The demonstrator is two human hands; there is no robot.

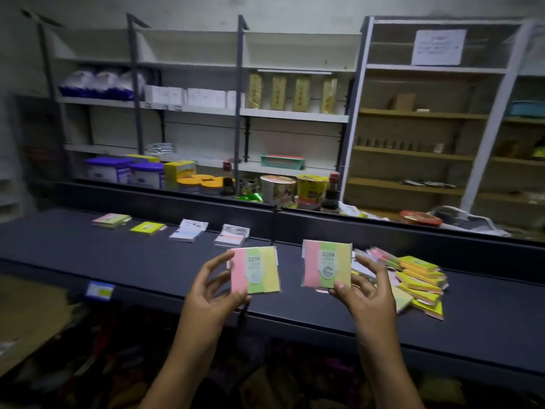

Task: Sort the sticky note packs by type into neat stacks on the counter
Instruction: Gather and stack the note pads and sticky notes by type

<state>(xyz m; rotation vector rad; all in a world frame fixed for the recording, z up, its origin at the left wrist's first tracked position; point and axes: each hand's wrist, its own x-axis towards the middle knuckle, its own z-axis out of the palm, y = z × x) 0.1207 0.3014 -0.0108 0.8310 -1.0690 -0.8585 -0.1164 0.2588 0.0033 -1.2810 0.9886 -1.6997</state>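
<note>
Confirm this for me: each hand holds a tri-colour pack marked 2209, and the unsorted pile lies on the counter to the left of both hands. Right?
Not quite. The unsorted pile lies to the right of both hands, beside the right hand, as the head view shows. The rest holds: the left hand and right hand each hold a tri-colour pack marked 2209.

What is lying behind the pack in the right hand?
Behind the right hand's pack lies the unsorted pile of yellow-green and pink packs on the counter. The pack and right hand cover the pile's left end, so that part is unseen.
</note>
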